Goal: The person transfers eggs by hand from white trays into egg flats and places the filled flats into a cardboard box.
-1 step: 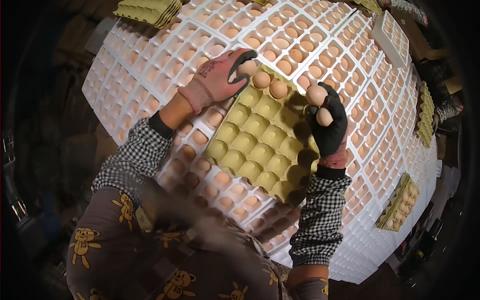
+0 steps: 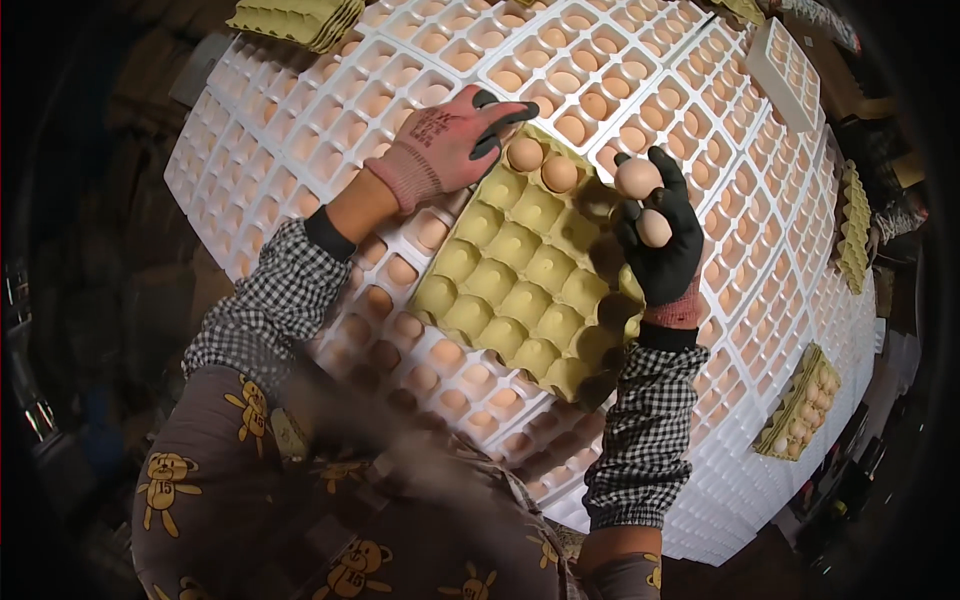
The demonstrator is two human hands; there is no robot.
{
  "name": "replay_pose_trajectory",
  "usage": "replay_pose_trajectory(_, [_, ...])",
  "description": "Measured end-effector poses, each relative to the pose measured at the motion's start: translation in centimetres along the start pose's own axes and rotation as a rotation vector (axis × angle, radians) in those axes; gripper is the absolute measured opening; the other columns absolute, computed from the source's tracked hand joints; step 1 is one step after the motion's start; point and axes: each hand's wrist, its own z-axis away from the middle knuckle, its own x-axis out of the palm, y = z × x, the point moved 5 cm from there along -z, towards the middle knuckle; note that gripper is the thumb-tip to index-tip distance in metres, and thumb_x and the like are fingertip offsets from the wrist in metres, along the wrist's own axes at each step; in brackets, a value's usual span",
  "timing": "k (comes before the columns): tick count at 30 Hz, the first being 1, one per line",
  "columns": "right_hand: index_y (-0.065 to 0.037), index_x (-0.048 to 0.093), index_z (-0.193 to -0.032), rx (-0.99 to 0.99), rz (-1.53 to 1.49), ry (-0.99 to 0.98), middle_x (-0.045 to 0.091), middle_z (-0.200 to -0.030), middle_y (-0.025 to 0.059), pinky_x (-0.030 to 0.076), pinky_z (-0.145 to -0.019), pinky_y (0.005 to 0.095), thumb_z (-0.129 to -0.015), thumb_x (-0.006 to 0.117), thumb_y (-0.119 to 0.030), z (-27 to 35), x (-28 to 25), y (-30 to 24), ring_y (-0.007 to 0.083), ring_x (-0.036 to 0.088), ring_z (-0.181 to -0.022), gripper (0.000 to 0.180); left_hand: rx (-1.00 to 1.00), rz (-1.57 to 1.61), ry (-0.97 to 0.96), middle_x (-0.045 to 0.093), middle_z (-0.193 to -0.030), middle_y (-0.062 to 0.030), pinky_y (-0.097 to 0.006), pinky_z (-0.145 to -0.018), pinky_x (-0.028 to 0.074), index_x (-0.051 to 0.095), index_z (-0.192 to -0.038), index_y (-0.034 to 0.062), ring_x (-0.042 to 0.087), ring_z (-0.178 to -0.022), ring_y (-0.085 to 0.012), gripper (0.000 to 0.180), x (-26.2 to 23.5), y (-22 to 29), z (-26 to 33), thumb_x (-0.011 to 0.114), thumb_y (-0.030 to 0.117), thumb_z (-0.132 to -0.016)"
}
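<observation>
A yellow-green egg carton (image 2: 522, 270) lies tilted across the white trays in front of me, with two brown eggs (image 2: 542, 165) in its far row. At its far left corner is my left hand (image 2: 452, 145) in a pink glove with black fingertips. Its index finger stretches out over the carton's edge, apart from the thumb, and no egg shows between them. By the carton's right side, my right hand (image 2: 660, 240) in a black-palmed glove is closed around two eggs, a larger egg (image 2: 638, 180) by the fingertips and a smaller egg (image 2: 654, 229) nearer the palm.
White egg trays (image 2: 640, 90) holding many brown eggs cover the surface. Stacked cartons (image 2: 300, 20) stand at the far left. A partly filled carton (image 2: 798, 405) is at right, an upright carton (image 2: 852, 230) further right, and a white tray of eggs (image 2: 785, 75) at the far right.
The egg in my left hand's fingers is no longer visible, and that index finger has stretched out to the right. My right hand has shifted slightly, still holding both eggs.
</observation>
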Motion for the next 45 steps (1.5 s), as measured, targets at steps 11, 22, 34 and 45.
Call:
replay_pose_trajectory(11, [-0.004, 0.065, -0.112, 0.244, 0.774, 0.169, 0.068, -0.104, 0.0152, 0.055, -0.073, 0.0360, -0.084, 0.074, -0.035, -0.5, 2.9, -2.4, 0.0217, 0.068, -0.089, 0.043, -0.051, 0.391, -0.056, 0.061, -0.128, -0.0077, -0.030, -0.094, 0.051, 0.058, -0.132, 0.0060, 0.062, -0.114, -0.0176, 0.053, 2.4, -4.7, -1.4, 0.077, 0.013, -0.083])
replay_pose_trajectory(22, [-0.012, 0.062, -0.120, 0.753, 0.928, 0.754, 0.054, -0.120, 0.0135, 0.054, -0.087, 0.0393, -0.070, 0.084, -0.018, 45.3, -13.1, -10.7, 0.0293, 0.060, -0.108, 0.055, 0.180, 0.630, -0.519, 0.063, -0.110, -0.0120, -0.037, -0.089, 0.050, 0.066, -0.120, 0.0136, 0.063, -0.099, -0.0278, 0.053, 14.4, 28.9, 17.7, 0.081, 0.027, -0.072])
replay_pose_trajectory(34, [-0.020, 0.057, -0.134, 0.713, 1.200, 0.504, 0.046, -0.142, 0.0028, 0.027, -0.106, 0.0482, -0.077, 0.074, -0.037, 52.1, -14.3, -7.8, 0.0277, 0.040, -0.129, 0.062, 0.261, 0.184, -0.178, 0.051, -0.130, -0.0173, -0.040, -0.078, 0.055, 0.048, -0.137, 0.0086, 0.063, -0.099, -0.0367, 0.063, 24.8, 40.2, 25.9, 0.072, 0.023, -0.080])
replay_pose_trajectory(45, [-0.019, 0.062, -0.128, 0.391, 1.149, 0.483, 0.046, -0.140, 0.0084, 0.026, -0.107, 0.0515, -0.078, 0.071, -0.026, 49.9, -12.6, -9.8, 0.0309, 0.040, -0.131, 0.051, 0.137, -0.243, -0.016, 0.037, -0.146, -0.0219, -0.054, -0.109, 0.028, 0.051, -0.140, 0.0173, 0.033, -0.135, -0.0421, 0.077, 22.2, 34.7, 25.9, 0.077, 0.043, -0.073])
